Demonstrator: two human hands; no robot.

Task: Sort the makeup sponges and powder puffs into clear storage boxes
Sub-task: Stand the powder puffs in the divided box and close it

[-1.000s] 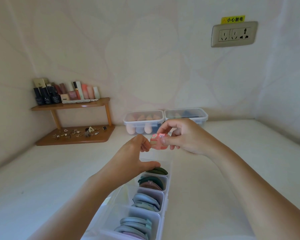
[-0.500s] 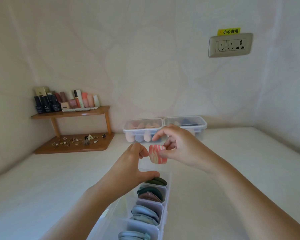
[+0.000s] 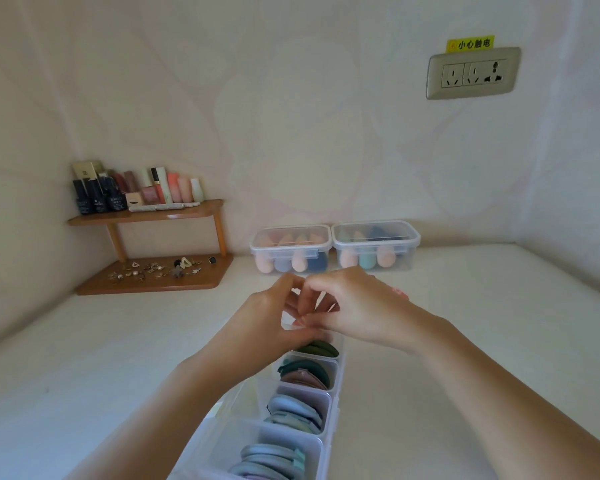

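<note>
A long clear divided box (image 3: 341, 372) runs from the bottom edge toward the middle. Its compartments hold stacked powder puffs: dark green (image 3: 317, 348), green and mauve (image 3: 305, 373), blue (image 3: 293, 410), grey-blue (image 3: 271, 459). My left hand (image 3: 264, 323) and my right hand (image 3: 357, 306) meet with curled fingers just above the box's far end. Only a sliver of the pink striped puff (image 3: 398, 292) shows, past my right hand, which holds it. What my left fingers touch is hidden. Two lidded clear boxes (image 3: 290, 237) (image 3: 374, 233) of egg-shaped sponges stand at the back.
A wooden corner shelf (image 3: 146, 216) at the back left carries cosmetic bottles, and its base (image 3: 153, 284) is strewn with small jewellery. A wall socket (image 3: 473, 72) sits high on the right. White tabletop (image 3: 84, 368) spreads on both sides of the long box.
Both hands came closer together and lower, toward the box's far end. The pink striped puff, plainly pinched in my right hand before, is now almost wholly hidden behind that hand.
</note>
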